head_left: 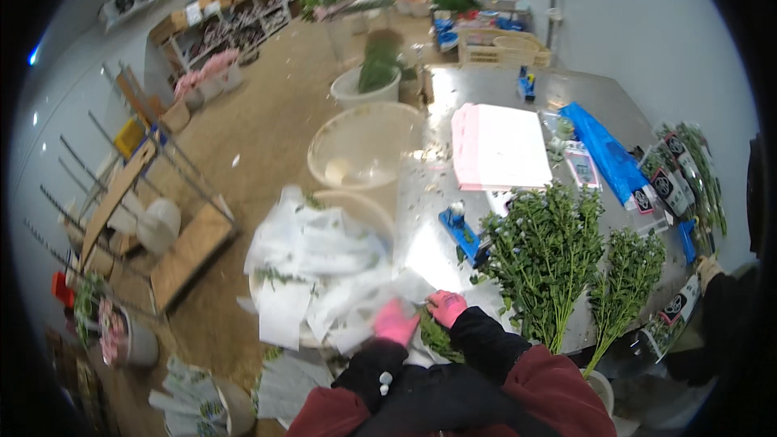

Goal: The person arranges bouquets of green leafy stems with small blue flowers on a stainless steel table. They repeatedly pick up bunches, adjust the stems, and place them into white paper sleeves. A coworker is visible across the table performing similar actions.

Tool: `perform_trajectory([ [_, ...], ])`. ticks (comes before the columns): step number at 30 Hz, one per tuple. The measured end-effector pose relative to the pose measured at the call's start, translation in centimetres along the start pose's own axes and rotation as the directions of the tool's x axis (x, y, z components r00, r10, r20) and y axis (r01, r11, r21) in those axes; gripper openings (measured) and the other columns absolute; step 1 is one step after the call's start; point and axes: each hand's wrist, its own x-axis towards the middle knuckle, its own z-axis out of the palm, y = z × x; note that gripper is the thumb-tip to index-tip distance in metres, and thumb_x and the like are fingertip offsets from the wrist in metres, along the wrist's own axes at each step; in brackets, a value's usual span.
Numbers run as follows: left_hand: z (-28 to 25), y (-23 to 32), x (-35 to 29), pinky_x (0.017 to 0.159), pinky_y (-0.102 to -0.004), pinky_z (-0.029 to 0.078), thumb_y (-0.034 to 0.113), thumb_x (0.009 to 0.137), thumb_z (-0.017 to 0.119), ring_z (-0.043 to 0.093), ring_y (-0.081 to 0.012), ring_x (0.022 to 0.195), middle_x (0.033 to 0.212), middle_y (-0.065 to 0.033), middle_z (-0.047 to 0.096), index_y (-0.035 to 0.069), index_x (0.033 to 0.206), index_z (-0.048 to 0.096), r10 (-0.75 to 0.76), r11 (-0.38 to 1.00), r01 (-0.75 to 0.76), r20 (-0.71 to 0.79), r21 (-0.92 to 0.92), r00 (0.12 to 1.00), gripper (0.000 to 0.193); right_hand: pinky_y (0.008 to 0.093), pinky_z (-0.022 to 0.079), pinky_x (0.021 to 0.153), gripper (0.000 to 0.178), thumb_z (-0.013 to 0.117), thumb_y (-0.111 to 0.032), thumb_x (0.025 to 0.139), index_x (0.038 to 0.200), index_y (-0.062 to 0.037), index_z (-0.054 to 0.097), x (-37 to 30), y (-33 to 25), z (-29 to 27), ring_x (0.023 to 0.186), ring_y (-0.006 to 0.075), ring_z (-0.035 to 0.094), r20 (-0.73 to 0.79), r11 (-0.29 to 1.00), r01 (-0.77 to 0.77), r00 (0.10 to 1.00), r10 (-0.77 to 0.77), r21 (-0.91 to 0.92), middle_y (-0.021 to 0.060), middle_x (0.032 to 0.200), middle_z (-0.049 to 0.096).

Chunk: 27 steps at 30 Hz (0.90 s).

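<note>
My left hand (pixel 396 322), in a pink glove, is smeared by motion at the edge of thin white wrapping sheets (pixel 316 243). These sheets lie heaped over a large round tub, with green sprigs showing among them. Close to its right, my right hand (pixel 446 307), also pink-gloved, has its fingers curled at the table's near left corner; what they hold is hidden. Leafy greenery (pixel 437 335) lies just below both hands. To the right, a big bunch of leafy green stems (pixel 546 255) and a smaller bunch (pixel 623 283) lie on the metal table, stem ends toward me.
On the metal table (pixel 421 226) are a blue tape dispenser (pixel 461 236), a stack of white and pink sheets (pixel 502 146) and a blue bag (pixel 603 150). Another person's gloved hand (pixel 710 269) holds a wrapped bunch at right. Tubs (pixel 364 146) and a metal rack (pixel 154 218) stand left.
</note>
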Motion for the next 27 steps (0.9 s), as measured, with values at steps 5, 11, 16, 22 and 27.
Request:
perform_trajectory([
  [5,0.3,-2.1,0.4,0.076,-0.0441,0.047,0.029,0.079,0.063,0.062,-0.0340,0.088,0.091,-0.0140,0.065,0.008,0.098,0.058,0.058,0.995,-0.065,0.086,0.074,0.995,0.028,0.0428,0.047,0.084,0.028,0.055,-0.031,0.086,0.100,-0.0096,0.064,0.4,0.5,-1.1,0.099,0.0338,0.059,-0.027,0.994,0.056,0.998,-0.054,0.093,0.0154,0.103,0.062],
  [11,1.6,-4.3,0.1,0.071,-0.0478,0.048,0.023,0.078,0.060,0.060,-0.0395,0.082,0.084,-0.0170,0.063,0.007,0.086,0.060,0.075,0.991,-0.081,-0.060,-0.107,0.995,0.018,0.0404,0.049,0.083,0.032,0.059,-0.031,0.082,0.099,-0.0059,0.068,1.1,3.6,0.1,0.095,0.0325,0.062,-0.281,0.913,-0.152,0.921,0.269,0.378,0.0169,0.099,0.066],
  [16,2.4,-8.8,-2.2,0.070,-0.0407,0.049,0.020,0.079,0.063,0.065,-0.0317,0.080,0.083,-0.0149,0.066,0.006,0.090,0.061,-0.090,0.990,0.079,-0.092,-0.117,0.992,0.018,0.0415,0.050,0.081,0.030,0.058,-0.031,0.084,0.095,-0.0040,0.068,0.6,9.4,-0.5,0.091,0.0354,0.063,-0.329,0.738,-0.306,0.747,0.578,0.601,0.0196,0.094,0.067],
  [22,4.0,-10.1,-3.6,0.082,-0.0432,0.049,0.030,0.080,0.060,0.064,-0.0347,0.093,0.095,-0.0177,0.067,0.007,0.106,0.059,-0.318,0.933,0.338,0.154,-0.123,0.935,0.035,0.0419,0.050,0.084,0.036,0.059,-0.033,0.078,0.096,-0.0037,0.068,-7.2,11.0,0.1,0.094,0.0363,0.063,-0.162,0.819,-0.363,0.867,0.472,0.443,0.0229,0.096,0.066],
  [27,3.2,-8.4,-3.4,0.086,-0.0435,0.048,0.035,0.080,0.059,0.062,-0.0361,0.097,0.100,-0.0193,0.066,0.006,0.113,0.057,-0.318,0.937,0.341,0.218,-0.074,0.923,0.044,0.0406,0.053,0.075,0.033,0.063,-0.034,0.069,0.089,-0.0092,0.072,-19.5,16.2,1.3,0.081,0.0324,0.067,0.388,0.867,-0.496,0.790,0.474,-0.049,0.0172,0.086,0.069],
])
